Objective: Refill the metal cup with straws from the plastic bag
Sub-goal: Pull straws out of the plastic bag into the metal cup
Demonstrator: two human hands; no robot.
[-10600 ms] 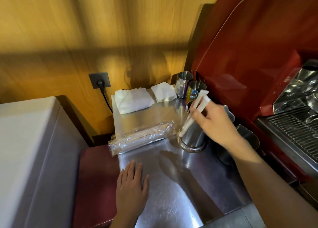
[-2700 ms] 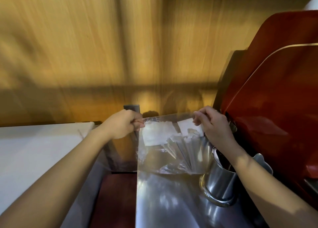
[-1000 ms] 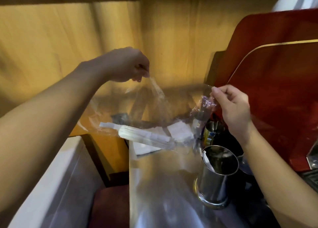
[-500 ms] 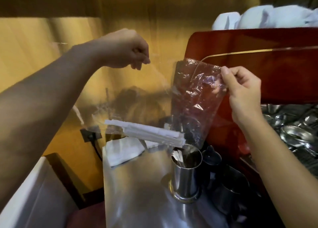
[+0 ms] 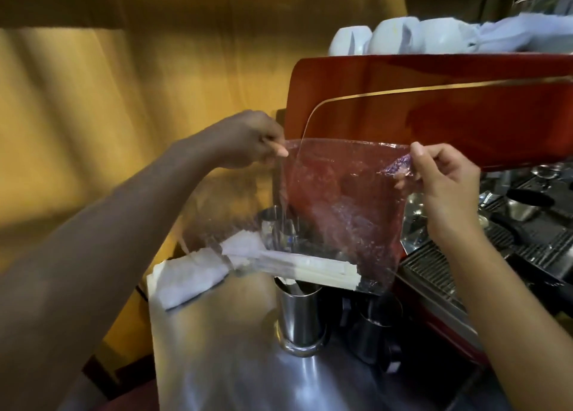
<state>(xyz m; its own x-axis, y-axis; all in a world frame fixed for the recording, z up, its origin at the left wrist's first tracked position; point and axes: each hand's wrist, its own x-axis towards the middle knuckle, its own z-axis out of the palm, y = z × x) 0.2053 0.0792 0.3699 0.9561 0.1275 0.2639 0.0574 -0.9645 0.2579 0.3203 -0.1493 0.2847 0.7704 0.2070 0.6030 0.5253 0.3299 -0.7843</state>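
I hold a clear plastic bag [image 5: 341, 199] up in the air by its top corners. My left hand [image 5: 251, 139] pinches the left corner and my right hand [image 5: 440, 178] pinches the right corner. A bundle of white paper-wrapped straws [image 5: 310, 269] lies flat along the bottom of the bag. Directly below the bundle stands the metal cup [image 5: 299, 314] on the steel counter [image 5: 217, 348]. A paper-wrapped straw shows inside the cup's rim.
A red espresso machine [image 5: 434, 106] rises at the right, white cups [image 5: 393, 36] on top and its drip grate [image 5: 449, 274] beside the counter. Folded white cloths [image 5: 189, 274] lie at the back left. Dark metal pitchers [image 5: 375, 323] stand right of the cup, and a small steel cup shows behind the bag.
The bag has been lifted off the counter and now hangs spread flat between both hands over the cup. My left hand has dropped lower and moved right; the straws stay at the bag's bottom.
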